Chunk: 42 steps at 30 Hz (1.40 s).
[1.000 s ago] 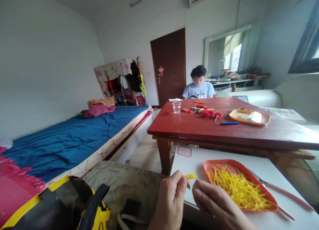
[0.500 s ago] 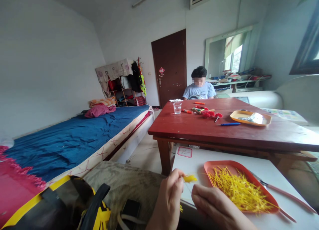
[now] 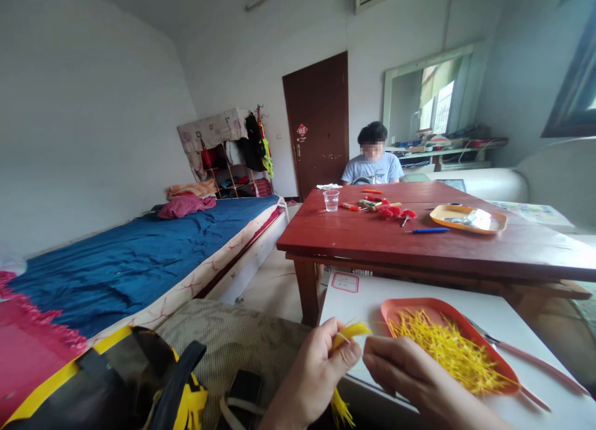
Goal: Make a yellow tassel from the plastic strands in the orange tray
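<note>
My left hand (image 3: 319, 365) is closed around a bundle of yellow strands (image 3: 354, 329). One end sticks out above the thumb towards the right, and the other fans out below the fist. Close beside it, at about the same height, my right hand (image 3: 403, 365) has its fingers pinched together. What they grip is too thin or too hidden to make out. Just beyond the right hand, a heap of loose yellow strands (image 3: 444, 349) lies in an orange tray (image 3: 412, 303) on a white board (image 3: 372, 293).
Pink-handled scissors (image 3: 535, 363) lie partly by the tray. Behind stands a red table (image 3: 326, 237) with a plastic cup (image 3: 331, 200), red tufts (image 3: 388, 213), a blue pen-like tool (image 3: 429, 230) and a yellow tray (image 3: 493, 231). A person (image 3: 372, 166) sits behind it. A black-and-yellow bag (image 3: 107, 380) is at left.
My left hand has turned, showing its thumb and more of the yellow bundle above and below the fist. My right hand has shifted slightly, staying pinched. The thin thread between the hands no longer shows.
</note>
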{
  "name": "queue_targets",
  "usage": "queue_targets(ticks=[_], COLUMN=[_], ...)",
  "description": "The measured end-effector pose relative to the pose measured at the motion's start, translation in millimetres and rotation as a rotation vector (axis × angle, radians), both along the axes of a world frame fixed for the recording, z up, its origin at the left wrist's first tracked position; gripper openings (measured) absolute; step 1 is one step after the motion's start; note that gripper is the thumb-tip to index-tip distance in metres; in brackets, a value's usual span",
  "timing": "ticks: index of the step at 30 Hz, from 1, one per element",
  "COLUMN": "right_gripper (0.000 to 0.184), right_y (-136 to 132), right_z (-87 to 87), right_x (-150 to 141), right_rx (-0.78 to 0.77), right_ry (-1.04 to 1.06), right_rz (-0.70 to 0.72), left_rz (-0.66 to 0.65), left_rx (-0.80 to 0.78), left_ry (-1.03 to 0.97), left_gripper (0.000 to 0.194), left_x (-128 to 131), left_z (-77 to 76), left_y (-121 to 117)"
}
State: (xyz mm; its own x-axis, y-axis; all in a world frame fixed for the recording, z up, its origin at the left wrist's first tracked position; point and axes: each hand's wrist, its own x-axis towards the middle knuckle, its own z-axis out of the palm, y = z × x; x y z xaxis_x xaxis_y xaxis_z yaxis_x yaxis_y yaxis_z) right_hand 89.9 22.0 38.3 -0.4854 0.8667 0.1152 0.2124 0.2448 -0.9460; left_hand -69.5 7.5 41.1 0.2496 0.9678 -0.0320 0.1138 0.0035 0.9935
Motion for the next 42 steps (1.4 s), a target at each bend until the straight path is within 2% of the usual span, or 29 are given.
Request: queue_targets(ticks=[4,8,11,16,20,23,27,32,35,38,40,42], right_gripper=[0.027,0.028,0.029,0.032,0.028,0.028,0.030,0.021,0.023,0.032,0.032,0.031], right_y=[3,5,3,-4,-9,-10,-7,0,4,5,6,8], right_z=[-0.9,0.0,-1.0,-6.5,-7.9,-5.2,-0.4,-4.1,-10.1,-13.5,-12.9,-10.2], right_x=[0,0,4,11,12,16,24,17,6,2,3,5], right_rx=[0.039,0.108,0.141,0.249,0.284,0.302,0.318,0.363,0.367,0.307,0.282,0.273], right_ry=[-0.125,-0.162,-0.167,-0.094,-0.112,-0.135,-0.158,-0.180,-0.271,-0.280,-0.248,-0.214], right_rz=[0.150,0.161,0.105,-0.131,-0.234,-0.270,-0.244,-0.260,-0.169,-0.071,-0.082,-0.124], left_rz=[0.022,0.022,0.041,0.060,0.064,0.125,0.221,0.085,0.074,0.045,0.026,0.012], left_rx=[-0.022,0.016,0.023,-0.008,-0.033,-0.066,-0.074,-0.054,-0.048,-0.060,-0.056,-0.034], left_ry=[-0.005,0.029,0.047,-0.059,-0.131,-0.175,-0.225,-0.114,-0.034,-0.073,-0.068,0.020], left_gripper=[0.031,0.026,0.024,0.024,0.028,0.030,0.034,0.031,0.028,0.027,0.025,0.023], left_x=[1,0,-3,-5,-2,-3,-11,-5,5,9,10,10], left_z=[-1.7,-2.4,-4.8,-9.1,-9.5,-9.6,-7.8,-3.6,-3.6,-4.1,-2.2,3.6], left_y=[0,0,2,5,7,9,13,13,11,9,9,15])
